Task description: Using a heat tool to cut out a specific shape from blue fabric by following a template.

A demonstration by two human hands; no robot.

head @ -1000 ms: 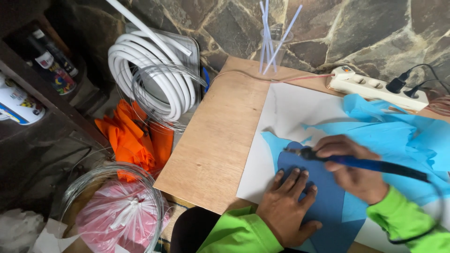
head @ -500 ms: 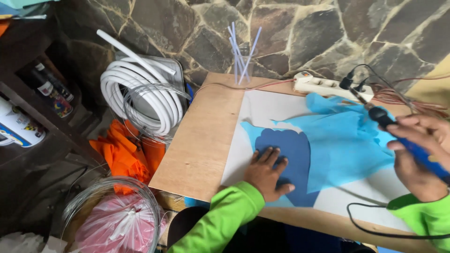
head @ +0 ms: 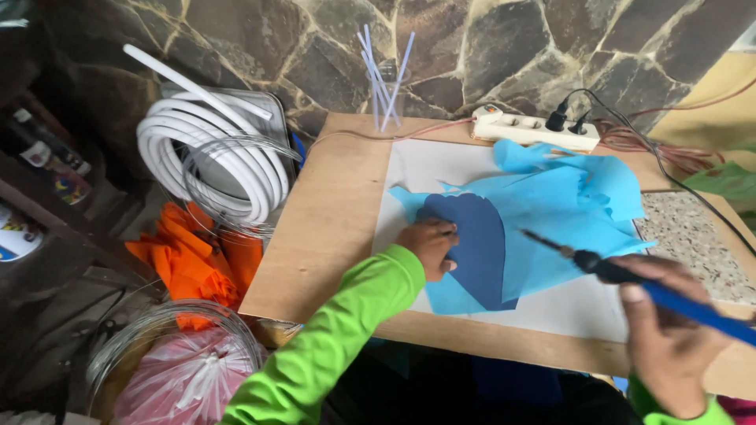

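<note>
Head view, from the left: a coil of white hose (head: 209, 169) and orange cloth (head: 193, 264) sit beside the wooden counter (head: 331, 228). The left hand (head: 429, 245) presses flat, fingers loosely curled, on the dark blue heart-shaped piece (head: 479, 252) lying on light blue sheet (head: 567, 208). The right hand (head: 669, 338) is closed around a blue-handled soldering iron (head: 622, 277), its tip raised above the sheet.

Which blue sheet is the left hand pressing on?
The dark blue heart-shaped piece, under the left hand; the light blue sheet lies crumpled beyond it.
</note>
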